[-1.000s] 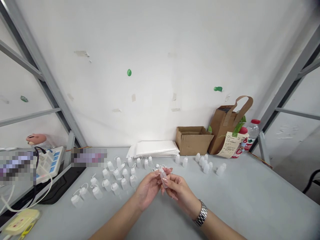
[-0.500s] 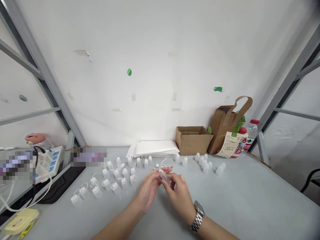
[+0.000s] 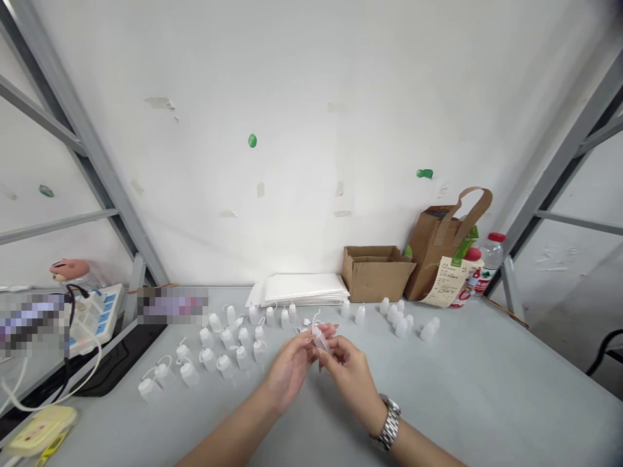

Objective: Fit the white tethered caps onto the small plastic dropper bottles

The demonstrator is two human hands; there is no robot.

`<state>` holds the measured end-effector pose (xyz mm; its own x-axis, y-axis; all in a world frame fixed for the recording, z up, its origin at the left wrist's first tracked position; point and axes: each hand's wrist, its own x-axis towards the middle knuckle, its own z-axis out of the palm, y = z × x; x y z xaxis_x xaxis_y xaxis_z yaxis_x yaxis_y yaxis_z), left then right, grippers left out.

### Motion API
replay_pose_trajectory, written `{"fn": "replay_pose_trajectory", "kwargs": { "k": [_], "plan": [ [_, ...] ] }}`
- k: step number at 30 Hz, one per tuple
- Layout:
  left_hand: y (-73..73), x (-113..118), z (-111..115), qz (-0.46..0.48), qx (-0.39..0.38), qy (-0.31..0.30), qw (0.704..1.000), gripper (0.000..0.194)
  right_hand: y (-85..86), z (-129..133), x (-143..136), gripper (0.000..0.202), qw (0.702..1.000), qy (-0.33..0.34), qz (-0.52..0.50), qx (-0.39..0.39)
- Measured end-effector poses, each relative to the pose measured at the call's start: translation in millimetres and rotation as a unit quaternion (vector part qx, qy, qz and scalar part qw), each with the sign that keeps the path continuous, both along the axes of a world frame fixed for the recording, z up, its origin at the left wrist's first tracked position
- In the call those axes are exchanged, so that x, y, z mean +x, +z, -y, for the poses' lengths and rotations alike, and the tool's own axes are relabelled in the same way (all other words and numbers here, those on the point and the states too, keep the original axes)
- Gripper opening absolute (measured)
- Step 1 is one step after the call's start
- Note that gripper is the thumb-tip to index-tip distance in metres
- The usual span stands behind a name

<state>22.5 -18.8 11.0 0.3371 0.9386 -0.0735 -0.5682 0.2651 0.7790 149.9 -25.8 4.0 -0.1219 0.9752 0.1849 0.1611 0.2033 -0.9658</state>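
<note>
A small translucent squeeze bottle [image 3: 322, 342] is held tilted between both hands above the grey table. My left hand [image 3: 290, 371] has its thumb and fingers at the bottle's white cap, from which a thin strap sticks up. My right hand [image 3: 351, 376], with a metal watch on its wrist, grips the bottle's body between thumb and fingers. To the left stand several similar capped bottles [image 3: 225, 366], many with looped straps. Behind my left fingers lie some small white pieces [image 3: 306, 322], partly hidden.
Several uncapped-looking bottles [image 3: 401, 327] stand at the right. Along the wall are white envelopes [image 3: 305, 287], an open cardboard box [image 3: 379, 282], a brown paper bag [image 3: 426, 259] and a red-capped bottle [image 3: 492, 256]. A power strip [image 3: 104, 318] and a black tablet-like slab [image 3: 119, 360] lie left.
My right hand has shifted slightly, its fingers now further round the bottle's body. The bottle remains between both hands; the things on the table have stayed put.
</note>
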Motion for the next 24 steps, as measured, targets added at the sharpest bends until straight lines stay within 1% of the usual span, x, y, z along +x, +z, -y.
{"fn": "replay_pose_trajectory", "kwargs": {
  "k": [2, 4, 9, 12, 17, 24],
  "plan": [
    [0.2, -0.2, -0.6, 0.004, -0.011, -0.004, 1.0, 0.033, 2.9, -2.3, 0.0, 0.031, 0.996, 0.028, -0.066, -0.058],
    [0.3, -0.5, -1.2, 0.007, -0.013, -0.008, 1.0, 0.033, 3.7, -5.0, 0.5, 0.035, 0.989, 0.049, -0.103, -0.095],
    [-0.5, -2.6, -3.5, 0.009, -0.013, -0.024, 1.0, 0.035, 1.4, -9.7, 2.2, 0.032, 0.966, 0.118, -0.189, -0.128],
    [-1.9, -4.1, -4.4, 0.019, -0.026, -0.028, 0.999, 0.035, 2.3, -9.5, 2.5, 0.032, 0.951, 0.143, -0.23, -0.149],
    [-2.2, -3.8, -4.0, 0.02, -0.039, -0.024, 0.999, 0.034, 4.4, -8.7, 1.8, 0.034, 0.941, 0.166, -0.25, -0.158],
    [1.2, -3.4, -4.8, 0.028, -0.051, -0.03, 0.998, 0.032, -0.4, -9.6, 1.0, 0.031, 0.943, 0.168, -0.248, -0.147]
  ]
}}
